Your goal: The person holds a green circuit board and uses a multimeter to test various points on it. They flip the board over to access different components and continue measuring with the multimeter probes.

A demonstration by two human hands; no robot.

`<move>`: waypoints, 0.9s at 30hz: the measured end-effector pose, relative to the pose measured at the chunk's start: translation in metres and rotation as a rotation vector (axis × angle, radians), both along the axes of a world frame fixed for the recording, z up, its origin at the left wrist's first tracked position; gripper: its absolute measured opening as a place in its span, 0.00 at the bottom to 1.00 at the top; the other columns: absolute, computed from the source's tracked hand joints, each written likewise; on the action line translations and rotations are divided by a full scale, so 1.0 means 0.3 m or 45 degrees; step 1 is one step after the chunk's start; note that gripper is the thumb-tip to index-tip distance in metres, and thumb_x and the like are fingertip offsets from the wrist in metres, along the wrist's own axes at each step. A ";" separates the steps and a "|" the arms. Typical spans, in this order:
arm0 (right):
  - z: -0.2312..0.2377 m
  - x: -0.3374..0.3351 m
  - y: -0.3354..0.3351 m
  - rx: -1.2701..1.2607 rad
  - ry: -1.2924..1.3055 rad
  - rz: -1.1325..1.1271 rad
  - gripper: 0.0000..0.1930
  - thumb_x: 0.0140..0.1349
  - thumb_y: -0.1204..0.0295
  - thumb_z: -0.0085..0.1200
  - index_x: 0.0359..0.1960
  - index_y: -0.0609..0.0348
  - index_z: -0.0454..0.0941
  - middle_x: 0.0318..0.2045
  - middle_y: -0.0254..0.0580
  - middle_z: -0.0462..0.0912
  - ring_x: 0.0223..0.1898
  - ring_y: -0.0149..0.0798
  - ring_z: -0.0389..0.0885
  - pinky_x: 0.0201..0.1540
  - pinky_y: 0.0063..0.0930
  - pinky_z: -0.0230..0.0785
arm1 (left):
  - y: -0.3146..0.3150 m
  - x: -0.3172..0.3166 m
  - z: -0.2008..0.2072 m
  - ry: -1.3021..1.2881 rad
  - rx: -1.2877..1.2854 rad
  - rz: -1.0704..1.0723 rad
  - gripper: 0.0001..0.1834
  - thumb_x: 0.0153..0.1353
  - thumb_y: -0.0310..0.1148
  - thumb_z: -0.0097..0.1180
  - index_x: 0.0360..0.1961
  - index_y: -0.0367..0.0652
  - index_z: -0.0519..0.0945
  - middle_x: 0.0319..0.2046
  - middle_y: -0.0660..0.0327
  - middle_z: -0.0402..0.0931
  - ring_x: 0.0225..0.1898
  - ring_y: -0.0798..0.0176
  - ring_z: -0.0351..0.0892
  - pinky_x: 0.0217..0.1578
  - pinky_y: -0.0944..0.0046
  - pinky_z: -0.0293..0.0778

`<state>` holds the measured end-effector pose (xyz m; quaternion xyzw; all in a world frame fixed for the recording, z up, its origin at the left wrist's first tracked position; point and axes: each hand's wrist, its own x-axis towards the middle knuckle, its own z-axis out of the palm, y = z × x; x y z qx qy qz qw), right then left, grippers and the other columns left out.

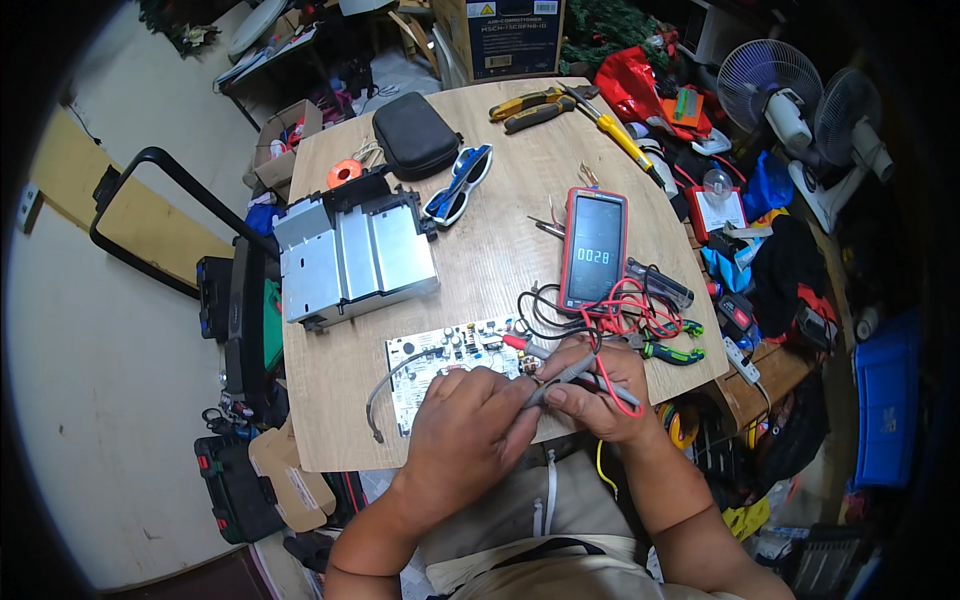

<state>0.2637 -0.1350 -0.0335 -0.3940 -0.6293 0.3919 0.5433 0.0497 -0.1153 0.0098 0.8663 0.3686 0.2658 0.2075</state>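
There are two hands (465,425), one circuit board (420,375) and one meter (594,235). I count one case (416,136), one pair of sunglasses (462,184), two fans (768,85).

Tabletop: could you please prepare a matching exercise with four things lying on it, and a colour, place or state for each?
1. Multimeter
2. Zipped case
3. Circuit board
4. Sunglasses

A. Partly hidden by the left hand
B. White and blue
C. Red rim, display lit
D. All black

Pairs: 1-C, 2-D, 3-A, 4-B
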 end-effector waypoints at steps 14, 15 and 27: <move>-0.025 0.013 0.025 -0.286 0.449 -0.196 0.16 0.69 0.62 0.64 0.43 0.65 0.82 0.28 0.37 0.83 0.28 0.27 0.79 0.32 0.22 0.71 | -0.156 -0.064 0.332 -1.571 -0.458 -1.270 0.21 0.69 0.27 0.53 0.15 0.43 0.74 0.17 0.67 0.69 0.16 0.70 0.65 0.43 0.53 0.86; -0.022 0.015 0.022 -0.289 0.427 -0.187 0.16 0.69 0.62 0.64 0.43 0.65 0.82 0.28 0.36 0.83 0.28 0.27 0.79 0.32 0.22 0.71 | -0.166 -0.059 0.340 -1.564 -0.479 -1.235 0.20 0.68 0.24 0.52 0.15 0.43 0.74 0.17 0.67 0.69 0.16 0.70 0.65 0.42 0.54 0.86; -0.013 0.008 0.017 -0.331 0.429 -0.168 0.15 0.69 0.62 0.64 0.43 0.64 0.82 0.27 0.34 0.82 0.27 0.26 0.78 0.30 0.21 0.69 | -0.425 -0.058 0.590 -0.255 -0.824 0.433 0.08 0.51 0.18 0.70 0.27 0.40 0.82 0.22 0.66 0.77 0.21 0.72 0.74 0.29 0.73 0.76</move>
